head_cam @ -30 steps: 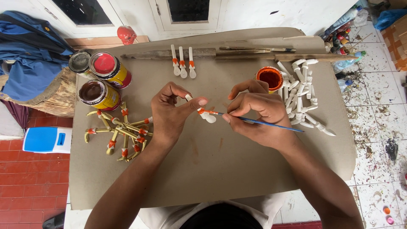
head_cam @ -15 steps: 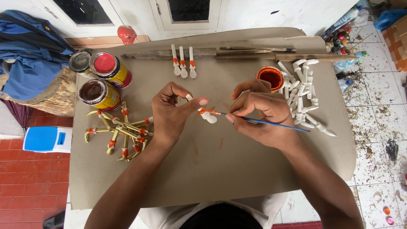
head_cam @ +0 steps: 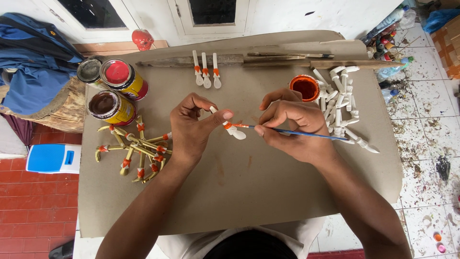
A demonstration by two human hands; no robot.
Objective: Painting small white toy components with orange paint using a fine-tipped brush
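My left hand (head_cam: 194,127) pinches a small white spoon-shaped piece (head_cam: 233,131) with an orange band, held over the grey-brown board (head_cam: 249,192). My right hand (head_cam: 292,127) grips a thin blue-handled paintbrush (head_cam: 306,135), and its orange tip touches the band on the piece. A small pot of orange-red paint (head_cam: 304,88) sits just beyond my right hand. Right of it lies a pile of unpainted white pieces (head_cam: 341,103).
Three white pieces with orange bands (head_cam: 206,72) lie at the board's far edge beside wooden sticks (head_cam: 287,60). Gold pieces with orange bands (head_cam: 136,148) are heaped at the left, near paint cans (head_cam: 115,91). Blue cloth (head_cam: 33,62) lies far left; bottles (head_cam: 388,24) stand far right.
Hands stay almost in place. The brush tip shifts slightly along the orange band while the left fingers hold the white piece steady.
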